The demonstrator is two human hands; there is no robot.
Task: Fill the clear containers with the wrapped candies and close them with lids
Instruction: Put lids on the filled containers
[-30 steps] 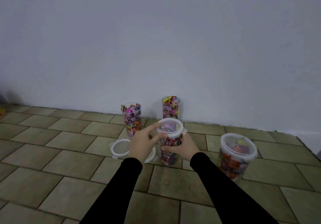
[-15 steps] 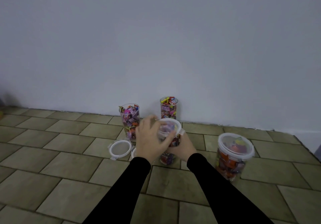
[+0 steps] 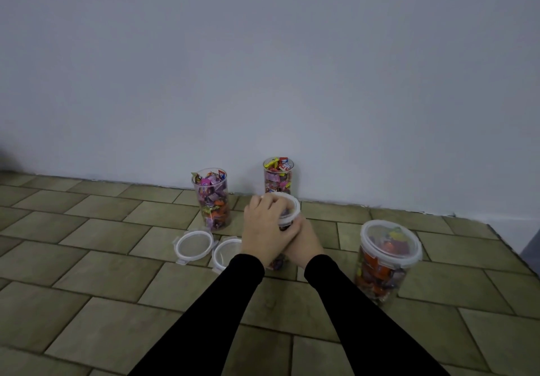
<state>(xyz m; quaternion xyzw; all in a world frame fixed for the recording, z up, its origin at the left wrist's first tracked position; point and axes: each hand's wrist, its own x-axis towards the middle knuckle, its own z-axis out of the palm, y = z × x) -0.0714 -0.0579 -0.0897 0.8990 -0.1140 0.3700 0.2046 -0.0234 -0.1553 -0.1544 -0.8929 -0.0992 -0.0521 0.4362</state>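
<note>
While our left hand [image 3: 264, 229] lay over the round white-rimmed clear lid [image 3: 287, 209], fingers curled down across its top and near edge, our right hand [image 3: 304, 242] was wrapped around the side of the tall clear plastic container of wrapped candies [image 3: 277, 261] beneath it, steadying it on the tiled floor [image 3: 117, 259]. Both hands had hold of this one container, the left on the lid, the right on the body; how firmly the lid was seated we could not tell, since the left hand covered most of it.

We judged the step in hand to be the closing of this middle container. The next move would call for pressing the lid down evenly and snapping its side clips, while the right hand kept the body upright.

Just left of our hands, two more round clear lids with white rims lay flat on the floor, one [image 3: 193, 246] fully in view and the other [image 3: 226, 254] partly behind our left wrist. Beyond them, near the pale grey wall [image 3: 263, 69], stood two tall open clear containers filled with candies, one to the left [image 3: 212, 199] and one further back [image 3: 278, 175]; neither had a lid. To the right, well apart from our hands, a wider clear container of candies [image 3: 385, 261] already wore its lid. By our reckoning, one was closed, one was in hand and two remained.
</note>
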